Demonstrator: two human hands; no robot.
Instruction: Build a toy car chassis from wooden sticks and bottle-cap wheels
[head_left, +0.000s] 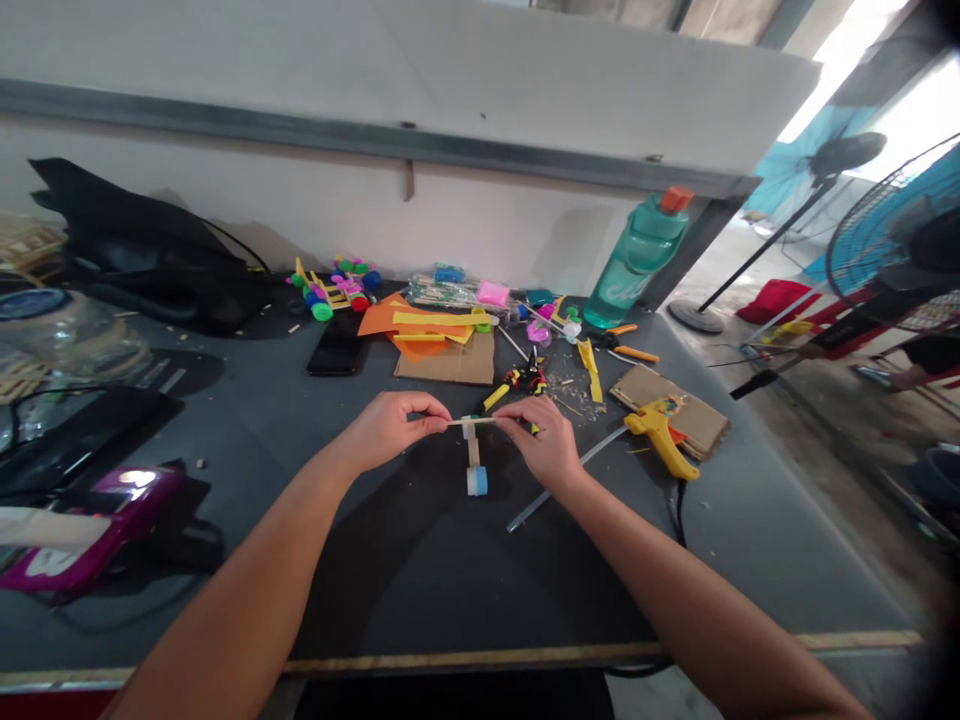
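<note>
A thin wooden stick (471, 421) runs level between my two hands. My left hand (394, 428) pinches its left end, and my right hand (544, 440) pinches the other end. Just beneath the stick's middle is a small piece made of a flat wooden strip (473, 450), with a blue and white bottle cap (477, 481) at its near end. Whether the stick touches that piece I cannot tell. Behind my right hand lie pliers (517, 380) with yellow and black handles. A clear glue stick (566, 480) passes by my right wrist to a yellow glue gun (664, 440).
Orange and yellow paper (420, 322) rests on cardboard (450, 362) beside a black phone (335, 350). Colourful small toys (334, 288) stand near the wall. A green bottle (636, 262) is at the back right. A purple device (97, 530) lies at the left. The table's front edge (465, 660) is near me.
</note>
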